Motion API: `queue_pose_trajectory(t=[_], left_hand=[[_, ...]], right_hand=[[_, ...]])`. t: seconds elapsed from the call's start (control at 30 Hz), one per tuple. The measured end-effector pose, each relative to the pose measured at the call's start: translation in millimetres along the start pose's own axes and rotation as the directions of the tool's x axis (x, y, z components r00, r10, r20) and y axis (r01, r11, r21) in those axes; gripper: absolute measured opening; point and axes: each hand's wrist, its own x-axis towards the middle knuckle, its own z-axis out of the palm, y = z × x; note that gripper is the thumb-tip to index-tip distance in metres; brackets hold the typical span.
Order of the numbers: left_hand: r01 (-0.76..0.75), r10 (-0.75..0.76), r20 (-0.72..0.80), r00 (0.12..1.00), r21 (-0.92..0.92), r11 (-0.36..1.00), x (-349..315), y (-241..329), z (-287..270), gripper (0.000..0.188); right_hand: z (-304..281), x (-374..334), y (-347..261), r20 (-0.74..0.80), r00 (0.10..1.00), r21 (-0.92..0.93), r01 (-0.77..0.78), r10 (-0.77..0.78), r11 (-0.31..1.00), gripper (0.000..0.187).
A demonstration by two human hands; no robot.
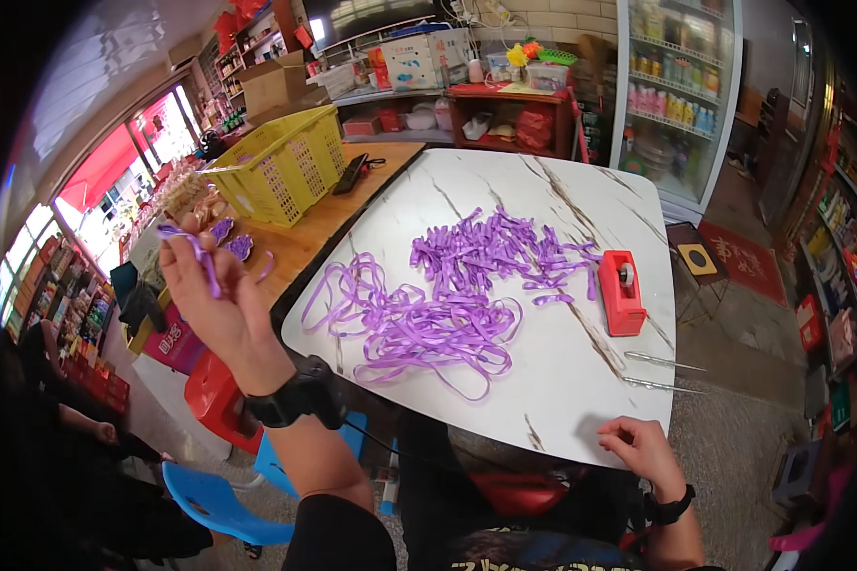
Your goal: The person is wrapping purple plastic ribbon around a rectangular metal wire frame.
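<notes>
My left hand (214, 295) is raised left of the white marble-patterned table (562, 409), a length of purple ribbon (206, 262) caught at its fingers and hanging along the palm. My right hand (643, 447) is low at the table's near right edge, thumb and fingers curled together; whether anything small is between them cannot be made out. A loose tangle of long purple ribbon (438, 343) covers the table's middle left. Beyond it lies a heap of short, folded purple ribbon pieces (486, 247). A red tape dispenser (623, 300) stands right of the heap.
Two slim silver pointed tools (662, 384) lie at the table's right edge. On the adjoining wooden table are a yellow plastic basket (290, 167), a dark handheld object (351, 174) and small purple bundles (239, 247). Blue chair (224, 509) at lower left; another person (95, 428) beyond; glass-door fridge (674, 105) behind.
</notes>
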Motion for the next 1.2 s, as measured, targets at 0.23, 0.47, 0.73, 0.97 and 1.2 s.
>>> queue_pose_trajectory(t=[0.23, 0.47, 0.73, 0.97, 1.2], left_hand=[[-0.033, 0.042, 0.056, 0.998, -0.164, 0.986, 44, 32, -2, 0.018], [-0.108, 0.171, 0.128, 0.977, -0.396, 0.912, 74, 79, 7, 0.016], [-0.207, 0.278, 0.114, 0.954, -0.422, 0.883, 91, 140, -8, 0.017], [-0.32, 0.437, 0.153, 0.887, -0.478, 0.818, 70, 176, 22, 0.011], [-0.363, 0.476, 0.141, 0.868, -0.474, 0.802, 57, 212, 13, 0.01]], right_hand=[[18, 1, 29, 0.136, 0.99, 0.128, -0.062, 0.045, 0.99, 0.014], [22, 0, 37, 0.173, 0.981, 0.206, -0.128, 0.093, 0.97, 0.015], [23, 1, 33, 0.159, 0.983, 0.124, -0.112, 0.092, 0.986, 0.017], [21, 4, 41, 0.188, 0.98, 0.151, -0.099, 0.07, 0.984, 0.014], [-7, -4, 16, 0.188, 0.982, 0.057, -0.046, 0.034, 0.997, 0.017]])
